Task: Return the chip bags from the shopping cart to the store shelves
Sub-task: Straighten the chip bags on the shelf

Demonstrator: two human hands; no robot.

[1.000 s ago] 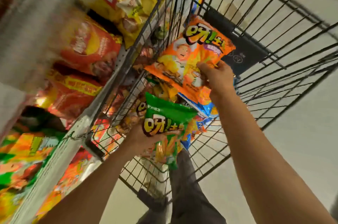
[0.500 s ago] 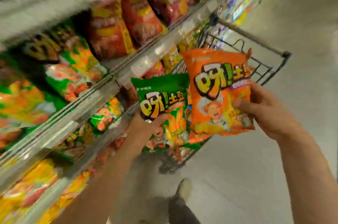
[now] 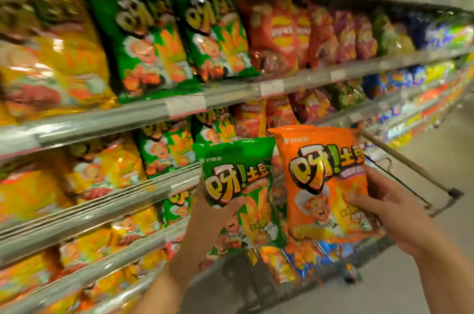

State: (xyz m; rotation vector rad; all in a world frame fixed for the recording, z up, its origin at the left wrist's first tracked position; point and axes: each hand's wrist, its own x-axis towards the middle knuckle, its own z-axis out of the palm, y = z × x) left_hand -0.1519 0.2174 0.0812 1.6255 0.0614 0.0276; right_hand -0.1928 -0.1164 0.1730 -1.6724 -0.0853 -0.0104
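A: Left hand (image 3: 218, 208) grips the green chip bag (image 3: 241, 185), right hand (image 3: 384, 208) the orange chip bag (image 3: 325, 180) — both up over the shopping cart (image 3: 410, 180).

B: Match colours: green goes w/ the green row (image 3: 166, 149) just left on the shelf (image 3: 102, 200); slide it in upright, don't crush.

A: Vs half a sec ago, the view has swung up — shelves face-on now, bags barely shifted.

Between you and the shelves (image 3: 184, 106) the air is open, but packed green bags (image 3: 164, 41) fill the rows edge to edge, and the shopping cart (image 3: 400, 167) blocks low right.
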